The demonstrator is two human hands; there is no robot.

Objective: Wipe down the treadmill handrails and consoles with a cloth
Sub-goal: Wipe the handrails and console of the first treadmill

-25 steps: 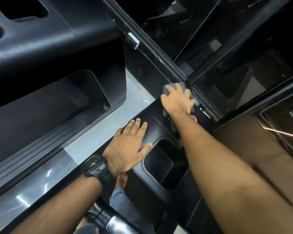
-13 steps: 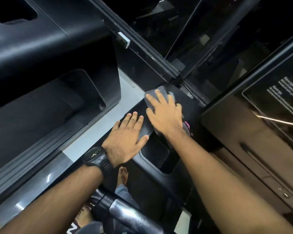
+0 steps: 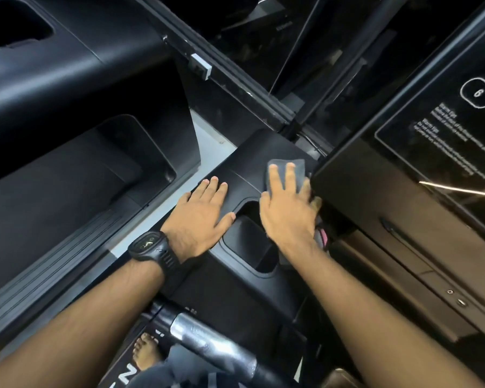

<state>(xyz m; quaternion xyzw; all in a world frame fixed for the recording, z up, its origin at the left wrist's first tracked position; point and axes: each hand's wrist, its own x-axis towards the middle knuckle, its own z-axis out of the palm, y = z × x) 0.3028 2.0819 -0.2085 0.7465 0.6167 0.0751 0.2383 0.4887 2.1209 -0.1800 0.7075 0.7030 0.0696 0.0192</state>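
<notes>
Cloth flat under right hand, on console

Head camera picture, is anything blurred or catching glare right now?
In the head view, the right hand on the grey cloth is smeared by motion blur; the left hand looks sharper. A bright glare streak crosses the glossy console panel, and the silver handrail shows highlights.
</notes>
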